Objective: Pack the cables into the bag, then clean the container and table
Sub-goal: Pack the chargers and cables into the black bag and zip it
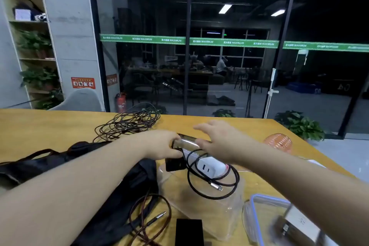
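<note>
A clear plastic container (209,205) stands on the yellow table (40,126). Over it hang a white charger (211,168), a black adapter (173,164) and a looped black cable (215,185) with a metal plug. My left hand (165,144) grips the end of a dark shiny oblong device (187,140) above the container. My right hand (217,138) is spread over that device's other end, thumb under it. The black bag (99,175) lies left of the container. A brown cable (147,217) rests on the bag, and a tangled dark cable (127,124) lies further back.
The container's blue-rimmed lid (265,219) lies at the lower right with a grey metallic box (297,225) on it. A flat black device (189,231) sits at the near edge. An orange mesh ball (278,142) is at the right. A glass wall runs behind the table.
</note>
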